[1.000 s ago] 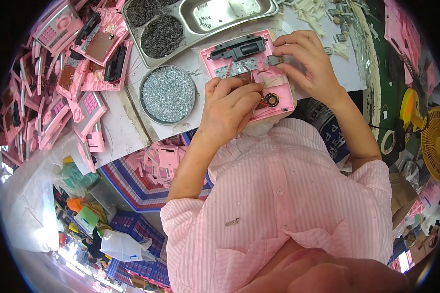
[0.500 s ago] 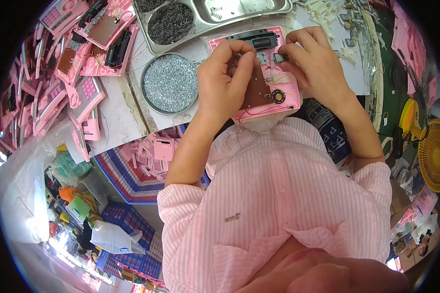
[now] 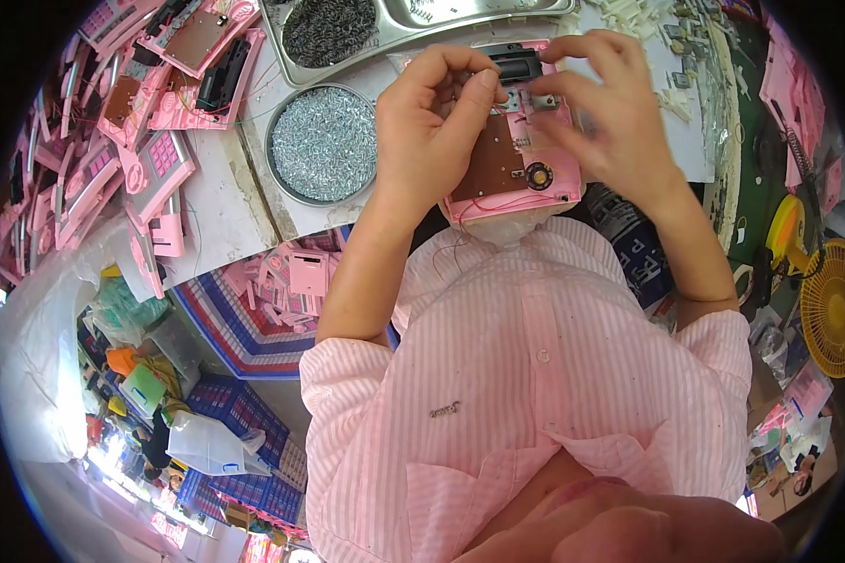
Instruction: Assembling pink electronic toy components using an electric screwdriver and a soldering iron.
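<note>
In front of me on the table lies an open pink plastic housing [image 3: 565, 159]. A brown circuit board [image 3: 488, 174], a round black part [image 3: 539, 175] and thin red wires are in its near half, and a long black part [image 3: 516, 66] sits at its far end. My left hand [image 3: 432, 127] is over the housing's left side, thumb and forefinger pinched together; whatever is between them is hidden. My right hand [image 3: 620, 122], slightly blurred, hovers over the right side with fingers spread, close to a small metal piece [image 3: 545, 101].
A round tin [image 3: 272, 155] of small silvery metal pieces stands left of the housing. Behind it is a steel tray [image 3: 422, 36] with dark springs. Pink housings [image 3: 94, 178] pile up at far left. White plastic parts [image 3: 634, 19] lie at back right; a yellow fan [image 3: 826, 310] is far right.
My right hand's fingers have spread apart and lifted from the small metal piece. My left hand stays pinched over the housing, slightly farther from me. The view has shifted a little.
</note>
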Demonstrator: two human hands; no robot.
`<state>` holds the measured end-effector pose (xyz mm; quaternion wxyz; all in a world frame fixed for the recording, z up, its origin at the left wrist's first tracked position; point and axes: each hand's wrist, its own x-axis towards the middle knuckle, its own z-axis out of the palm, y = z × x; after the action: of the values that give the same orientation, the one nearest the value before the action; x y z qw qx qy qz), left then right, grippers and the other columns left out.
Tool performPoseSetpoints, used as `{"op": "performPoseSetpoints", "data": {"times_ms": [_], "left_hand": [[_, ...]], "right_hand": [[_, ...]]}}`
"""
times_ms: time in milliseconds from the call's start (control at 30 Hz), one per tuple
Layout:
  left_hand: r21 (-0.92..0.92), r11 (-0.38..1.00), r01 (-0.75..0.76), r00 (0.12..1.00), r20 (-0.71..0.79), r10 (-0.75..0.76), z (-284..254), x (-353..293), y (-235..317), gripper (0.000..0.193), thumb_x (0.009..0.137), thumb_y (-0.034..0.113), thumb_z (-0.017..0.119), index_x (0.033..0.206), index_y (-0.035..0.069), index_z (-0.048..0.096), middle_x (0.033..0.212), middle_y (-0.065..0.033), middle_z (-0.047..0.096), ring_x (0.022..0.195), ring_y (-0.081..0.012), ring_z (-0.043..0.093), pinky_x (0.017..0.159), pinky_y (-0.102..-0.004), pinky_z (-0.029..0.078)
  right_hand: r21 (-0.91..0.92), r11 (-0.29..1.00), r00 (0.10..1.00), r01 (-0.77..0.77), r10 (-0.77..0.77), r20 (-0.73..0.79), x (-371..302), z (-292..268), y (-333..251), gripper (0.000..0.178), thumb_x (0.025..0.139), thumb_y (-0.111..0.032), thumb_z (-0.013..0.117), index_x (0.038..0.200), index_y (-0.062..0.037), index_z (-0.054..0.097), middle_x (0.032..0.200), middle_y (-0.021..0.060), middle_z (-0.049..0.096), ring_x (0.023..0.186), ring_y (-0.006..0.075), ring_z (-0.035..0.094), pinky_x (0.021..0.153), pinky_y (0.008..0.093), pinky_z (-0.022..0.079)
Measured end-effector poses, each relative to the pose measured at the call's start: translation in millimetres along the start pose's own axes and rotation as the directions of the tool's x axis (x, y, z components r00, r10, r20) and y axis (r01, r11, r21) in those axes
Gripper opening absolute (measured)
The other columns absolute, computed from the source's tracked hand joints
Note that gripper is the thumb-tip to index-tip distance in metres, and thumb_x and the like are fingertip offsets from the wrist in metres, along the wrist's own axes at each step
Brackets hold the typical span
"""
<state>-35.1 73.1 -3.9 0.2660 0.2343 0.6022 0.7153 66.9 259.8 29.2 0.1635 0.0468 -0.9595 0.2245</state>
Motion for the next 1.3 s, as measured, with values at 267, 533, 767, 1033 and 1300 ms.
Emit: {"op": "performPoseSetpoints", "data": {"times_ms": [267, 533, 767, 1033, 1300], "left_hand": [[0.283, 0.944, -0.168, 0.985, 0.074, 0.154, -13, -5, 9, 0.030, 0.089, 0.003, 0.071, 0.117, -0.001, 0.064, 0.101, -0.0027, 0.065, 0.078, -0.0065, 0.056, 0.064, -0.0232, 0.047], [0.719, 0.593, -0.363, 0.925, 0.199, 0.325, -3, -8, -13, 0.027, 0.070, 0.014, 0.082, 0.094, 0.008, 0.073, 0.094, -0.0056, 0.061, 0.078, -0.0242, 0.061, 0.069, -0.0377, 0.045], [0.799, 0.437, -0.414, 0.831, 0.135, 0.539, -11, -28, -9, 0.015, 0.073, 0.009, 0.083, 0.085, 0.010, 0.074, 0.091, -0.0034, 0.062, 0.076, -0.0206, 0.059, 0.074, -0.0348, 0.044], [0.892, 0.379, -0.248, 0.806, -0.027, 0.591, 5, -45, -3, 0.045, 0.081, 0.002, 0.076, 0.124, 0.002, 0.062, 0.118, -0.0138, 0.060, 0.073, -0.0184, 0.061, 0.076, -0.0311, 0.048], [0.399, 0.913, 0.087, 0.924, 0.310, -0.223, 11, 0, 25, 0.018, 0.099, 0.006, 0.060, 0.114, -0.002, 0.068, 0.086, -0.0056, 0.072, 0.081, -0.0093, 0.068, 0.074, -0.0251, 0.056]], "right_hand": [[0.243, 0.970, 0.992, 0.009, 0.021, -0.121, -5, 33, 4, 0.022, 0.076, -0.011, 0.081, 0.097, -0.0085, 0.076, 0.129, 0.0053, 0.067, 0.127, 0.0318, 0.050, 0.108, 0.0438, 0.041], [0.235, 0.969, 0.992, -0.070, 0.093, -0.088, -11, 29, 6, 0.021, 0.076, -0.014, 0.081, 0.097, -0.0100, 0.078, 0.130, 0.0052, 0.068, 0.127, 0.0306, 0.050, 0.108, 0.0426, 0.039], [0.161, 0.984, 0.986, 0.071, -0.044, -0.164, -3, 28, -5, 0.026, 0.073, -0.015, 0.083, 0.099, -0.0119, 0.078, 0.122, 0.0044, 0.068, 0.117, 0.0291, 0.051, 0.099, 0.0412, 0.042], [0.415, 0.901, 0.988, -0.128, 0.150, -0.020, -16, 15, -5, 0.013, 0.080, -0.012, 0.080, 0.092, -0.0083, 0.078, 0.081, 0.0045, 0.071, 0.078, 0.0211, 0.063, 0.078, 0.0340, 0.048], [0.488, 0.872, 0.999, 0.034, -0.017, -0.039, -18, 0, 14, 0.015, 0.080, -0.006, 0.079, 0.095, -0.0053, 0.078, 0.084, 0.0061, 0.071, 0.077, 0.0215, 0.064, 0.070, 0.0328, 0.051]]}}
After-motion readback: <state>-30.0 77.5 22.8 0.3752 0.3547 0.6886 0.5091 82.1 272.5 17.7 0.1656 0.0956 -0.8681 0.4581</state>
